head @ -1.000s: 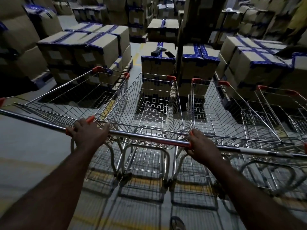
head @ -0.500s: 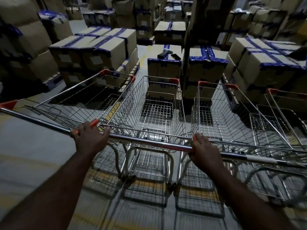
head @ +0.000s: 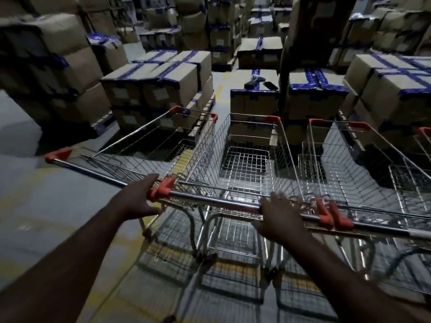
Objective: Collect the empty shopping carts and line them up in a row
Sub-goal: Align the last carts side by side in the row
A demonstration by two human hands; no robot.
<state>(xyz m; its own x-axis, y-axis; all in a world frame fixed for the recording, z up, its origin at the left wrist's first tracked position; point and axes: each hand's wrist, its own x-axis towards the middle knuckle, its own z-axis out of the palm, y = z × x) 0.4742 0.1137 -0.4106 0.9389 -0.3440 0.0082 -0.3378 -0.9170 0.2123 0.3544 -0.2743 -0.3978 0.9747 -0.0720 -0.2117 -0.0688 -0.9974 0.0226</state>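
Right hand (head: 279,215) blurred; rightmost cart (head: 425,132) cut off.

Grey warehouse floor (head: 35,206) crossed by yellow painted lines (head: 177,252).
The middle shopping cart (head: 247,164) stands over a line, with the left shopping cart (head: 149,155) and right shopping cart (head: 349,164) just beside it and taped cardboard boxes (head: 163,82) stacked beyond it.

Dim and shadowy throughout; right hand (head: 281,216) and its fingers (head: 276,197) motion-blurred; beyond the fingers, boxes (head: 172,80) bow at edges.

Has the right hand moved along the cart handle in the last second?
Yes. The right hand slid left; the orange caps it covered now show to its right.
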